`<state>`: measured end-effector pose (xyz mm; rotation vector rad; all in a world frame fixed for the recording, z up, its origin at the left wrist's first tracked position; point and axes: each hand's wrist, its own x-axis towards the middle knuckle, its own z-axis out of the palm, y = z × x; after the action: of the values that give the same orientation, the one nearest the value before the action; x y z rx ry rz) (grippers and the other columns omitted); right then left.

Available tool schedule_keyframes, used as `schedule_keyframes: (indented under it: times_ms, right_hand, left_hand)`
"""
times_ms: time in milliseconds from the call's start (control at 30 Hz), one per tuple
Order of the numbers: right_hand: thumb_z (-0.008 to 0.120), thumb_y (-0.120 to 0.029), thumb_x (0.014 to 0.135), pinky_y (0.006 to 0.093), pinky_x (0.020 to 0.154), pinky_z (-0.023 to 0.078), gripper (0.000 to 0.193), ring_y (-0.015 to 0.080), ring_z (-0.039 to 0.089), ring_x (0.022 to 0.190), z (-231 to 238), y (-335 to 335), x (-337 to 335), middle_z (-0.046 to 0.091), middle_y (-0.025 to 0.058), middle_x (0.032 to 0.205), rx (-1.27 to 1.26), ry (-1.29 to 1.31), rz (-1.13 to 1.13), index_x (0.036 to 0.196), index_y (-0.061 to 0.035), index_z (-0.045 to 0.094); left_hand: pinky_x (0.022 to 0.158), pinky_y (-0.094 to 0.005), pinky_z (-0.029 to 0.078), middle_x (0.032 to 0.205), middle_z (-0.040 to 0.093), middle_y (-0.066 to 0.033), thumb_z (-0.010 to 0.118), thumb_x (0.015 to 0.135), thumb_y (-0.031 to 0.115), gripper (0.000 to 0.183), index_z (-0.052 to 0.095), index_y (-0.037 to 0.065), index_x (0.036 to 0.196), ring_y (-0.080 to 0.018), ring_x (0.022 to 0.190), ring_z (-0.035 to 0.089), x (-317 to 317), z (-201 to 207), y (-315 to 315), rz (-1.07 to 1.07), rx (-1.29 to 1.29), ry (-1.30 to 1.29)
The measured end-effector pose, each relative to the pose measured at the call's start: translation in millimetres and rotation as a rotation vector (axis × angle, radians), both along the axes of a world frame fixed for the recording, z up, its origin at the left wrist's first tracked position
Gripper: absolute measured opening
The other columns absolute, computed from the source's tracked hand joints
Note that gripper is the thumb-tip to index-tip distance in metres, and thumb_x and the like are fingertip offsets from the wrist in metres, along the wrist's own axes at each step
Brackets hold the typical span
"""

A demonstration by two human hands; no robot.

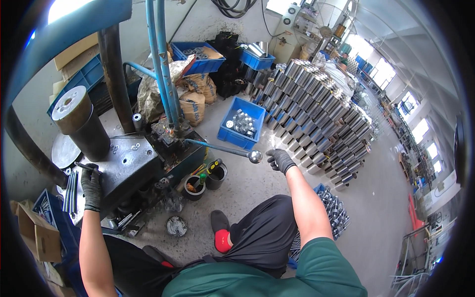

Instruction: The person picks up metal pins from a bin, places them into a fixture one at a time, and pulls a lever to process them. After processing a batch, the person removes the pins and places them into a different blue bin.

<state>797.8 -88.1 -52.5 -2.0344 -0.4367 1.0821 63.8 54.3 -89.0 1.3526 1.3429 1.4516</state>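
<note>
My left hand (90,187), in a grey glove, is at the left edge of the press's metal table (129,171). Its fingers are closed on a dark metal rod (84,166). Just beside it several similar dark rods (71,192) lie side by side. Farther back on the table stands a thick press cylinder (81,121), with small metal rings (134,147) near it. My right hand (281,161), gloved too, hangs with loosely bent, parted fingers and holds nothing. It is just right of the lever's metal ball knob (255,156), apart from it.
A blue crate (262,111) of metal parts sits on the floor ahead. Stacked metal cylinders (316,114) rise at the right. Two round pots with tools, one a dark pot (216,176), stand below the lever. Another pile of metal parts (334,213) lies beside my right leg.
</note>
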Motion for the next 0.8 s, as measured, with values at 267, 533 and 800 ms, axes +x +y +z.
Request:
schedule_keyframes:
  times_ms: [267, 533, 800]
  right_hand:
    - [0.075, -0.034, 0.086, 0.034, 0.053, 0.05, 0.032, 0.0167, 0.056, 0.055, -11, 5, -24, 0.065, 0.0072, 0.078, -0.421, -0.227, 0.587, 0.099, -0.0053, 0.068]
    - [0.077, -0.022, 0.081, 0.0319, 0.051, 0.053, 0.027, 0.017, 0.062, 0.057, -6, 8, -13, 0.064, 0.0069, 0.072, -0.404, -0.149, 0.666, 0.091, -0.0013, 0.063]
    - [0.083, -0.021, 0.075, 0.032, 0.061, 0.058, 0.047, 0.0177, 0.069, 0.068, 18, 43, -122, 0.072, 0.0101, 0.084, -0.517, -0.398, 1.136, 0.115, 0.0011, 0.069]
  left_hand:
    - [0.077, -0.0307, 0.046, 0.092, 0.063, -0.0039, 0.059, 0.104, 0.015, 0.014, 0.061, 0.002, 0.11, -0.0131, 0.084, 0.053, -9, 3, -2, 0.074, 0.114, 0.185]
    - [0.061, -0.0262, 0.046, 0.092, 0.06, 0.0022, 0.056, 0.097, 0.002, 0.023, 0.059, 0.012, 0.117, -0.0082, 0.077, 0.054, 57, 48, -13, 0.022, -0.011, -0.102]
    - [0.089, -0.0488, 0.053, 0.112, 0.063, -0.0199, 0.064, 0.087, 0.008, 0.024, 0.068, 0.01, 0.11, -0.0423, 0.102, 0.065, 65, 50, -6, 0.163, 0.087, 0.739]
